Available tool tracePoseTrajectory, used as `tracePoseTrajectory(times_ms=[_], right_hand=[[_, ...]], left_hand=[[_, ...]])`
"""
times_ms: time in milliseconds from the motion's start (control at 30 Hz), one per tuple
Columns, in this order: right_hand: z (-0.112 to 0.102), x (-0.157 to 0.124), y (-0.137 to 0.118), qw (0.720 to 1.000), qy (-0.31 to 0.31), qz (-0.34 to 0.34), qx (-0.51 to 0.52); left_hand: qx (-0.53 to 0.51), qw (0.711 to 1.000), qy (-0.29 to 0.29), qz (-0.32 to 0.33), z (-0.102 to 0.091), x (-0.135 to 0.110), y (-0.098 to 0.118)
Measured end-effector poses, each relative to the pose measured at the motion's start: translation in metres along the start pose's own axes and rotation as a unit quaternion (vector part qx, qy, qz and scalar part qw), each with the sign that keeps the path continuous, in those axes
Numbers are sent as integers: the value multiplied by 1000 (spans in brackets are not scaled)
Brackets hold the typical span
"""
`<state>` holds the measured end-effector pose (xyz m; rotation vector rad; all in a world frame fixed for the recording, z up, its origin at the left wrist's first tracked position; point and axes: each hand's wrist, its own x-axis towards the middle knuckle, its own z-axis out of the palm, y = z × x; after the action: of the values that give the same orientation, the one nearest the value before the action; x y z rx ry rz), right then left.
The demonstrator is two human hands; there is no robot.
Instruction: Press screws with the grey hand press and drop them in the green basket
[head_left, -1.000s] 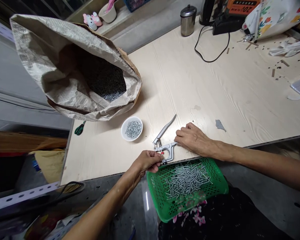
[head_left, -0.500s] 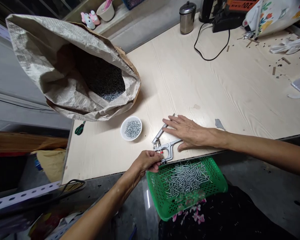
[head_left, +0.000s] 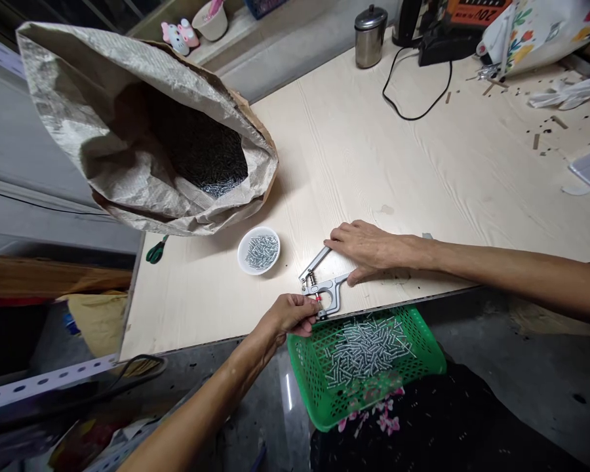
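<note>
A pair of grey snap-fastener pliers (head_left: 330, 286) lies at the table's front edge, with a spring and a red bit by its jaw. My right hand (head_left: 364, 249) is closed over its handles, fingers at the upper lever and thumb at the lower one. At the jaw, my left hand (head_left: 295, 313) has thumb and fingers pinched together; whatever is between them is too small to make out. Just below the edge, a green basket (head_left: 307, 387) holds many small ridged metal pieces (head_left: 368, 347). A white bowl (head_left: 243, 265) of small metal pieces stands left of the pliers.
A large woven sack (head_left: 142, 190) with dark metal pieces inside stands open at the back left. Green-handled scissors (head_left: 155, 252) lie near the left edge. Farther back are a metal canister (head_left: 368, 39), a black cable (head_left: 398, 117) and a white glove (head_left: 570, 92).
My right hand's spread fingers have curled in around the handles. My left hand stays pinched at the jaw.
</note>
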<state>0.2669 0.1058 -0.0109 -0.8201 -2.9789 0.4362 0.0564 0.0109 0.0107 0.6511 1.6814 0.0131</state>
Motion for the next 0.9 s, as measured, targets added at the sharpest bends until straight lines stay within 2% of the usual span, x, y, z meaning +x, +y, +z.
tracePoseTrajectory(times_ms=[67,133,200,233,300,367,433,533,667,800,900], right_hand=[[-2,-1,-4,1000,-6,7,-22],[-2,-2,-7,999,-8,17,-34],[-1,-3,-9,999,-6,26,-38],[0,-4,-10,999,-4,28,-38],[3,-5,-12,999,2,29,-37],[6,-7,-12,999,14,25,-28],[8,-10,-11,999,28,22,-6],[7,-19,-10,998,39,46,20],[4,-29,-11,997,33,65,21],[12,-28,-14,997,44,63,20],[18,-22,-15,998,27,50,17]], left_hand=[[10,1000,-2,3,0,-1,-1],[66,997,8,30,1,-4,-2],[175,973,94,115,6,-8,-3],[232,943,156,180,9,-9,-3],[315,853,257,327,17,-7,-1],[362,775,268,444,25,2,5],[403,731,229,501,28,13,13],[462,710,196,495,27,25,27],[509,690,194,477,23,25,37],[484,698,193,491,28,25,36],[468,705,212,488,34,29,33]])
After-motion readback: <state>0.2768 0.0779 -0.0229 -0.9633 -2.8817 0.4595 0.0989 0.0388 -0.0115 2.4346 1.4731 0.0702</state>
